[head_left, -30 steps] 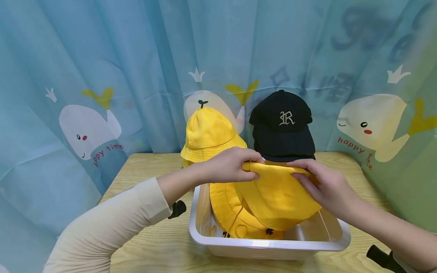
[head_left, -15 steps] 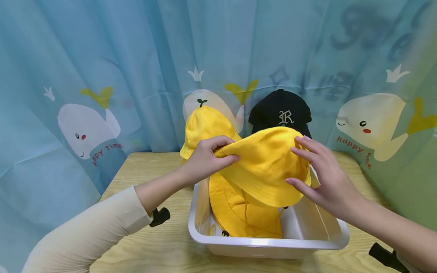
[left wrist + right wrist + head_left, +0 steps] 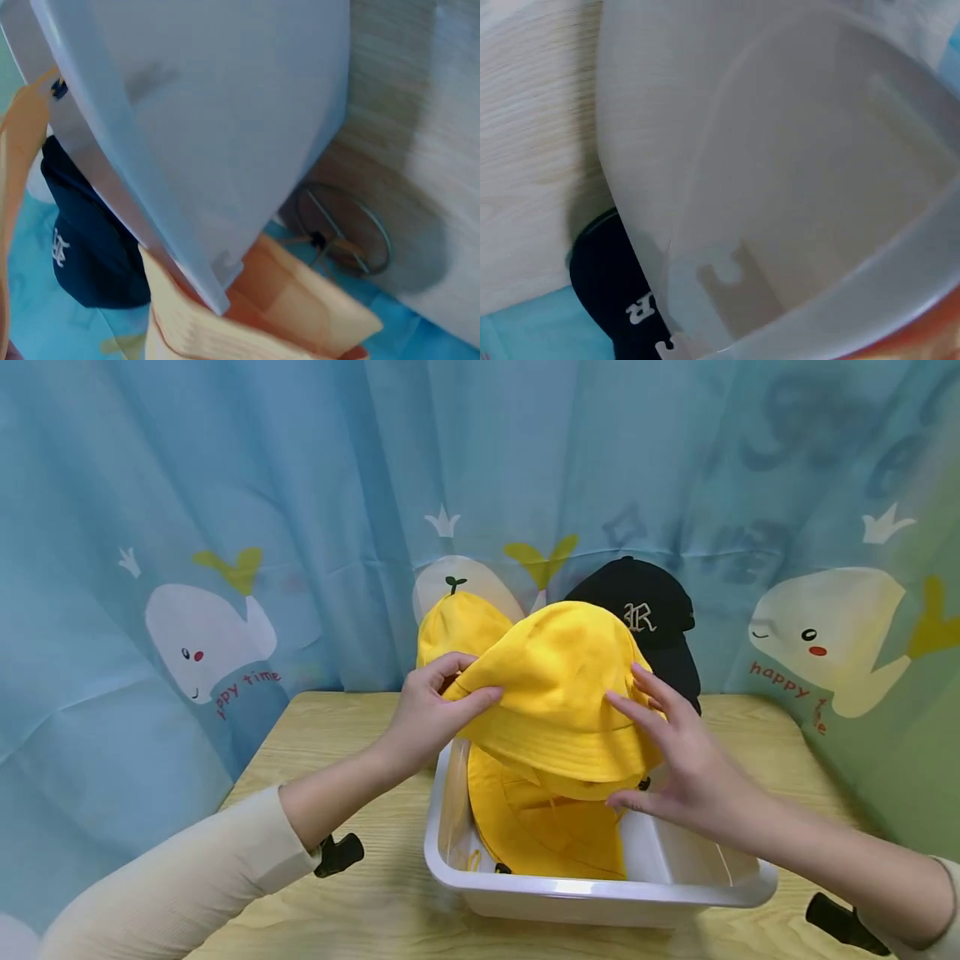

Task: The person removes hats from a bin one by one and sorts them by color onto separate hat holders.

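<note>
A yellow bucket hat (image 3: 562,693) hangs crown up above a white plastic bin (image 3: 555,887). My left hand (image 3: 427,706) pinches its brim at the left, thumb in front. My right hand (image 3: 690,760) has its fingers spread at the hat's right side; the fingertips appear to touch the crown, and the thumb is below the brim. Another yellow hat (image 3: 555,843) lies in the bin, with a cord and a small black toggle near it. In the left wrist view, a strip of yellow cloth (image 3: 22,142) shows at the left edge.
Behind the bin stand a yellow hat (image 3: 459,622) with a green sprout and a black cap (image 3: 671,602) with a letter R, partly hidden. A wire stand (image 3: 349,232) rises near the bin. The wooden table (image 3: 337,727) ends at a blue printed curtain (image 3: 300,485).
Both hands have lifted the yellow bucket hat from over the bin, and it has turned crown up. The right hand has let go of the brim and spread its fingers beside the crown.
</note>
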The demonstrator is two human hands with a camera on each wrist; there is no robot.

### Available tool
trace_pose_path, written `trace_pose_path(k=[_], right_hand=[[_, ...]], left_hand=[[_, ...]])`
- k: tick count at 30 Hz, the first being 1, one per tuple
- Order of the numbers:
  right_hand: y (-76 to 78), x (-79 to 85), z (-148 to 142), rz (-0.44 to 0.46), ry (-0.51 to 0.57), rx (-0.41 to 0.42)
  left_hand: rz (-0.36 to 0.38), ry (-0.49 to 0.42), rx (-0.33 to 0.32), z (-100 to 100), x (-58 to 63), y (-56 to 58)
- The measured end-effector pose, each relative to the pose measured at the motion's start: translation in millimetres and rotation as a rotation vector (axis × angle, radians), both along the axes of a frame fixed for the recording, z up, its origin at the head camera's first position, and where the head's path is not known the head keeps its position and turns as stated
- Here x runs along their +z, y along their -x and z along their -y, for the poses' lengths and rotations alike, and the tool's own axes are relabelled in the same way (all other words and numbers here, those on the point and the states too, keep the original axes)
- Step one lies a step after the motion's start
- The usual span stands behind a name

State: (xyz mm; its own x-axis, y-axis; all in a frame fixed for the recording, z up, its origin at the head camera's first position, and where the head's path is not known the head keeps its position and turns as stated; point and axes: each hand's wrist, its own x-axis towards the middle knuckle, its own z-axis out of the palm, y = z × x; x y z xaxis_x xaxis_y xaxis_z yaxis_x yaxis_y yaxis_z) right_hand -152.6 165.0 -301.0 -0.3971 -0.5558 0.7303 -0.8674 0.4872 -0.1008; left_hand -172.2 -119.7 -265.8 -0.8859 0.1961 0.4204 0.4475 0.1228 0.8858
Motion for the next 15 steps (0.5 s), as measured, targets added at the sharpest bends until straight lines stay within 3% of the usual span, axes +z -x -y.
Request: trace_pose_path(k=[4, 11, 15], right_hand=[[-2.2, -1.1, 3, -0.137, -0.066, -0.043], [-3.1, 12.1, 4, -0.293, 0.014, -0.085], [-0.8, 19.0, 3, -0.29, 0.078, -0.082]], left_hand=[[0.101, -0.041, 0.01, 2, -0.8, -4.0], [0.127, -0.062, 0.008, 1, 4.2, -10.0], [0.14, -0.082, -0.046, 2, 5.8, -15.0]])
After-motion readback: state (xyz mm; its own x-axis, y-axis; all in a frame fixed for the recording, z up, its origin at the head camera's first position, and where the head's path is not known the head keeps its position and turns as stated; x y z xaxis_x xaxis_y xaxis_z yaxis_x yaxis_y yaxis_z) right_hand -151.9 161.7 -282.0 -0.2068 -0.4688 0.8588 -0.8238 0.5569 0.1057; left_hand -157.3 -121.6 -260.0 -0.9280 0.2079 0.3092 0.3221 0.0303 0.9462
